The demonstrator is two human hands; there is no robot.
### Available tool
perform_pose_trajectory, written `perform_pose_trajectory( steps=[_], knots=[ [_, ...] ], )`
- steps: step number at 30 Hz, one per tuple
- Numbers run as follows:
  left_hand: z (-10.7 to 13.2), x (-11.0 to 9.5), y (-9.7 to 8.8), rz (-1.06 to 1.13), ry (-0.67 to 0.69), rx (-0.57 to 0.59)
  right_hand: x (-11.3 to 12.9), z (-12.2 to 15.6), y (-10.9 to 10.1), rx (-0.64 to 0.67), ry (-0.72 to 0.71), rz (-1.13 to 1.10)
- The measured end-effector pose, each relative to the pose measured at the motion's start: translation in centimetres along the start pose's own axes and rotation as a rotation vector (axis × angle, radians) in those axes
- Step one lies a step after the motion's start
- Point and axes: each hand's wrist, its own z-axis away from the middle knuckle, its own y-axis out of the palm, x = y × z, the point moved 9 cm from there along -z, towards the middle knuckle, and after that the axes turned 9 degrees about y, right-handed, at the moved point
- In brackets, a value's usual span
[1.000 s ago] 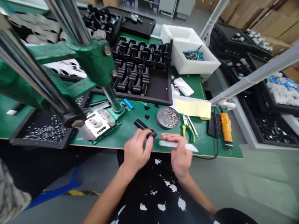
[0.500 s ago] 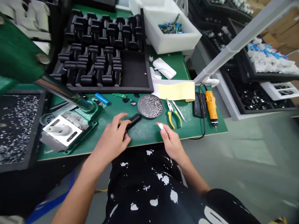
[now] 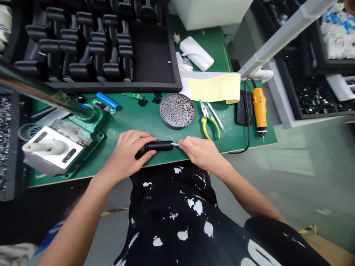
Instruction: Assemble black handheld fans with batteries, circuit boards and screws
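Observation:
My left hand (image 3: 134, 150) is wrapped round a black plastic housing (image 3: 162, 145) with a handle-like shape, lying near the front edge of the green bench. Fingers are on its far side and the thumb on its near side. At the right end of the housing, my right hand (image 3: 200, 151) pinches a small white piece (image 3: 175, 144), whose tip meets that end. Most of the white piece is hidden by the fingers. Just beyond the hands sits a round grey dish (image 3: 170, 113) with many small metal parts. Yellow-handled pliers (image 3: 206, 120) and tweezers (image 3: 216, 116) lie to its right.
A black tray (image 3: 151, 49) of similar black housings stands behind. To the left is a green-based press (image 3: 89, 123) with a metal post. An orange electric screwdriver (image 3: 259, 109) with a cord lies at right. A blue battery (image 3: 107, 100) and yellow paper (image 3: 213, 87) rest on the bench.
My right hand has moved left, bringing the white piece to the housing's end. The housing has turned from slanted to nearly level. The view has shifted closer to the bench.

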Motion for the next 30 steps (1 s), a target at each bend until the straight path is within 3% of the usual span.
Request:
perform_pose_trajectory(
  steps=[7,21,30],
  knots=[
    [0.31,0.21,0.25,-0.002,0.054,-0.044,-0.11,-0.10,-0.42,-0.123,-0.160,0.115],
    [0.17,-0.39,0.49,0.032,0.102,-0.080,-0.03,-0.48,0.16,-0.057,-0.335,0.076],
    [0.11,-0.46,0.56,0.040,0.093,-0.095,0.79,-0.31,-0.26,-0.128,-0.372,0.184]
  ],
)
